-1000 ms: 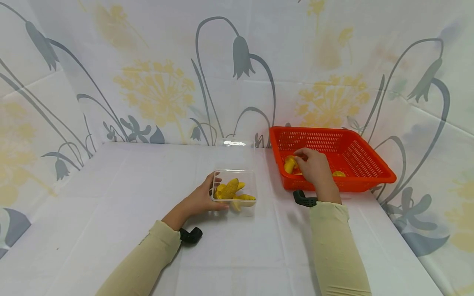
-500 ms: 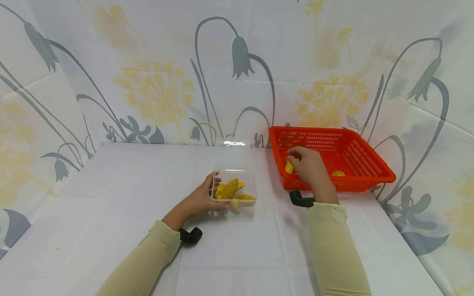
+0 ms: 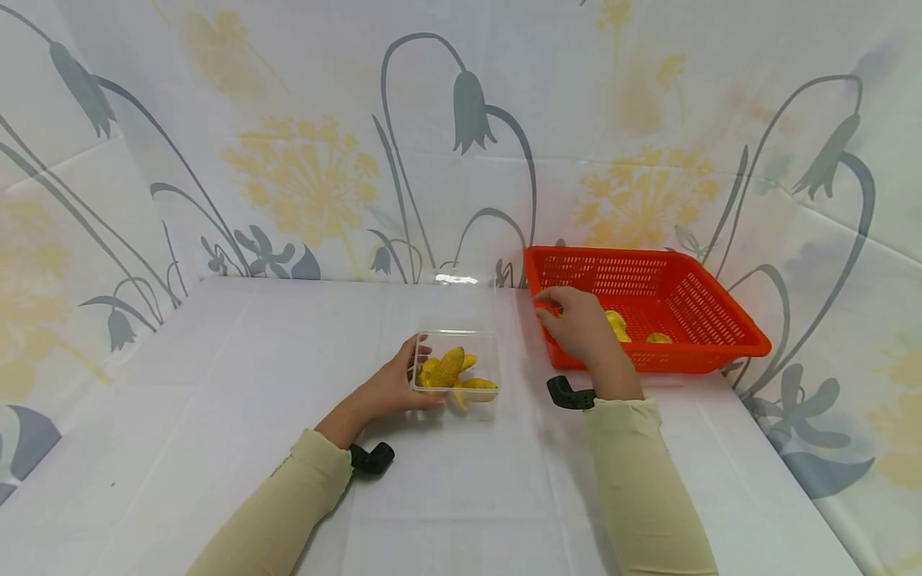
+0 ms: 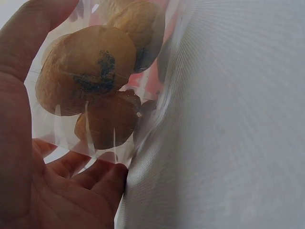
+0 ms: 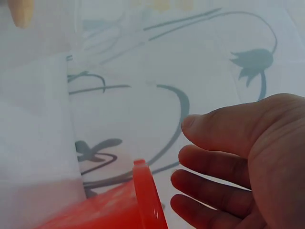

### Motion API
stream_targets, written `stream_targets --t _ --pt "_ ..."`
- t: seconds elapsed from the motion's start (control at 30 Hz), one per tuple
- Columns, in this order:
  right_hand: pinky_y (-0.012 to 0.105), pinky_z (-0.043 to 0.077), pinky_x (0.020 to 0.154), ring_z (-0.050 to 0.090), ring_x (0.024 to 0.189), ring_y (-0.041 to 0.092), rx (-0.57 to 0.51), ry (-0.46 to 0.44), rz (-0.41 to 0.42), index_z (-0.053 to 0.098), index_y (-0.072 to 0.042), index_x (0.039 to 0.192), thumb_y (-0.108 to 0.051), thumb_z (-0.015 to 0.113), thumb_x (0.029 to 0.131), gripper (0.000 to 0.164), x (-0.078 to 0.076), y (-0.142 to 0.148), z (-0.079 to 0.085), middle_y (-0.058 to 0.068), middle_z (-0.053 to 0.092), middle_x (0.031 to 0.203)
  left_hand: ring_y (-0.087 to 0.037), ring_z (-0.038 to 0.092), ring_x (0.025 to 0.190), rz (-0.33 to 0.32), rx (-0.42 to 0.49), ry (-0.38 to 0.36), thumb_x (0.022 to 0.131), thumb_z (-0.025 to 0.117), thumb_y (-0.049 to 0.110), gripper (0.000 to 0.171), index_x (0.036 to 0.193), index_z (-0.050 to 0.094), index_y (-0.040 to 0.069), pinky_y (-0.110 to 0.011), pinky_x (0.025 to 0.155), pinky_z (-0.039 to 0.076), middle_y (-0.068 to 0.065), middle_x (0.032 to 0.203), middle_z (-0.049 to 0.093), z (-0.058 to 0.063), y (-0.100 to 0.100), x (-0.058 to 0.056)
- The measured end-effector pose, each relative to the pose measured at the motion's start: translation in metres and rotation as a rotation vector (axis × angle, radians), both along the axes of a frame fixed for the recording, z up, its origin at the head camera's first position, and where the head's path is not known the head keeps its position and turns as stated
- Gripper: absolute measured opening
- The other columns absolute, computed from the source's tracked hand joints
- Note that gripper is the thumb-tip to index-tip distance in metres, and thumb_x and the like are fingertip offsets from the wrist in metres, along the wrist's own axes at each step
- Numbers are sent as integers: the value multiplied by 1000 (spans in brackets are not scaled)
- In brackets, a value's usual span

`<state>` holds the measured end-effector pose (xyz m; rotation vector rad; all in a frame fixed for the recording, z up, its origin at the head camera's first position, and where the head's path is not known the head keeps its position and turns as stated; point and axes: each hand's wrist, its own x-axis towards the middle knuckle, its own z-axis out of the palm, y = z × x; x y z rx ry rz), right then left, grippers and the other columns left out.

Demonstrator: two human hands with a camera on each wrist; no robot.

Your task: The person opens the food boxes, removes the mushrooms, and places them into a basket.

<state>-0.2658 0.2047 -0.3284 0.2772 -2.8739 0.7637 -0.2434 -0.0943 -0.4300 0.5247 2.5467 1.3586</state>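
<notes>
My left hand [image 3: 392, 388] grips the left side of a clear plastic box [image 3: 456, 390] on the white cloth. Several yellow, lumpy, elongated pieces [image 3: 448, 368] lie in it. Through the wall in the left wrist view, these pieces [image 4: 90, 69] look brownish and rounded, one with dark marks. The box's transparent lid [image 3: 461, 296] stands raised behind it. My right hand [image 3: 579, 328] hovers over the left front of a red basket [image 3: 720, 320]. In the right wrist view, the thumb and fingers of that hand [image 5: 271, 157] are apart and loosely bent, nothing between them, near the basket's red rim [image 5: 148, 195].
More yellow pieces [image 3: 617, 326] lie in the basket, one beside my right hand and another farther right. White cloth [image 3: 252, 416] covers the table. A flower-printed curtain [image 3: 302, 176] stands along the back and sides.
My right hand has moved left inside the basket toward its left rim. A yellow piece shows to its right, while the one by its fingertips is now mostly hidden. My left hand and the box stay put.
</notes>
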Motion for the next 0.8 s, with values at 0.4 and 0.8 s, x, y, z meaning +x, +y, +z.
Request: stream_targets --t 0.4,0.8 --pt "49 51 98 57 115 31 12 15 115 67 -15 116 -23 63 94 23 8 -26 0 9 64 124 -34 33 143 -7 23 -3 70 86 42 115 154 12 15 -51 115 32 -10 153 35 0 0 0" --pt "46 52 97 58 116 31 74 0 206 67 -15 116 -22 65 93 25 14 -47 -4 10 65 123 -33 34 143 2 22 -13 70 86 43 116 154 12 16 -52 115 32 -9 153 36 1 1 1"
